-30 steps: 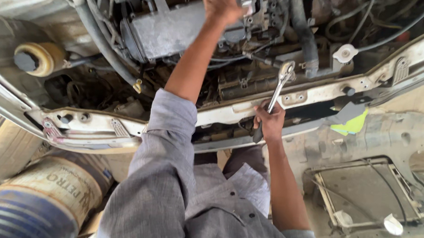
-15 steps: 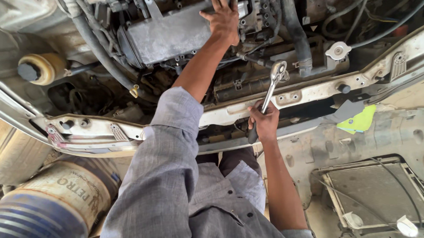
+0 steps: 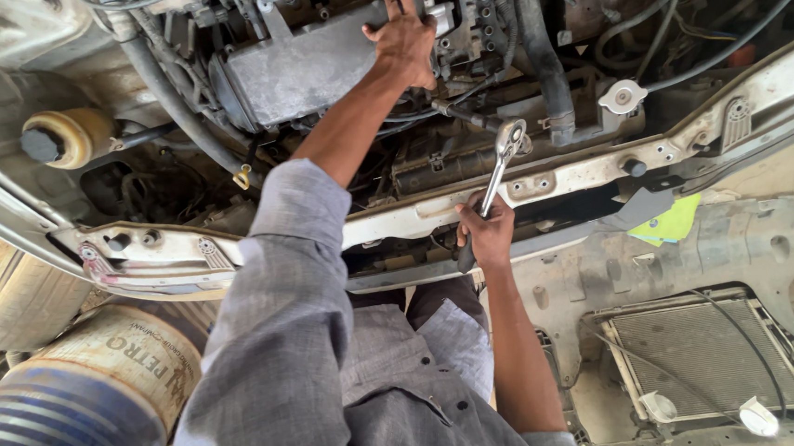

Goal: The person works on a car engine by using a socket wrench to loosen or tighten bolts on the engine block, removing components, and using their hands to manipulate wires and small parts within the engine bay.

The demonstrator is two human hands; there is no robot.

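I look down into an open car engine bay. My left hand (image 3: 403,39) rests palm down, fingers spread, on the right end of the grey engine cover (image 3: 286,71). My right hand (image 3: 485,234) grips the handle of a chrome ratchet wrench (image 3: 499,160). The wrench points up and away from me, its head just above the white front crossmember (image 3: 567,184). Grey shirt sleeves cover both my upper arms.
A yellowish fluid reservoir with a black cap (image 3: 63,139) sits at the left. Black hoses (image 3: 540,47) run across the engine. A detached radiator (image 3: 714,352) lies on the ground at the right, a yellow-green cloth (image 3: 667,223) near it. A drum (image 3: 87,388) and a tyre (image 3: 23,304) stand lower left.
The view has shifted, so everything sits lower in the picture. My left hand has settled flat on the engine cover. The right hand keeps its grip on the wrench.
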